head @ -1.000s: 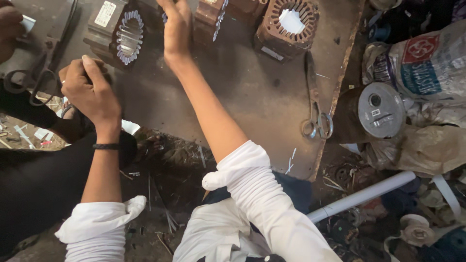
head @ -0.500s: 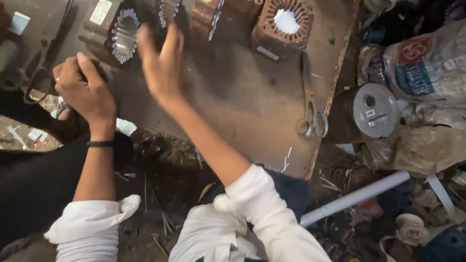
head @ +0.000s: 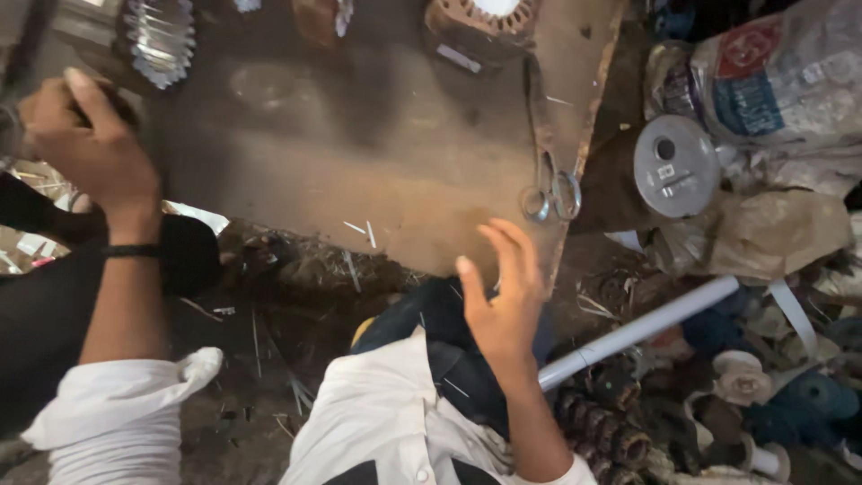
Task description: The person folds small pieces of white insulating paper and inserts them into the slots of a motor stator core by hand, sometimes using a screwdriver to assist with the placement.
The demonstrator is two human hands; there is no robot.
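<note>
Right hand lifted and spread, left hand gripping at the board's corner

Now my right hand (head: 505, 301) hangs open over the near edge of the worn wooden board (head: 359, 162), fingers spread and slightly curled, palm turned away from me, holding nothing. It hovers just short of the scissors (head: 549, 184), which lie along the right side of the board with their ring handles toward me; my fingertips are near those rings but not touching them.

My left hand (head: 85, 144) is up at the far left corner of the board, fingers curled and pressed together around something dark; I cannot tell what it is, since my own knuckles hide it. A thin black band (head: 130, 251) sits on that wrist, and my white sleeve (head: 121, 418) is bunched up on the forearm.

Just beyond my left hand a motor stator with pale toothed slot liners (head: 157, 36) rests on the board's far edge. Another stator with copper-brown windings (head: 480, 22) stands at the far side, more to the right, cut off by the top of the view.

Off the board to the right a grey spool end (head: 675, 166) lies on its side beside a crumpled printed sack (head: 781, 81). A white pipe (head: 642, 328) slants across the cluttered floor below my right hand, near some coiled windings (head: 602, 422)
</note>
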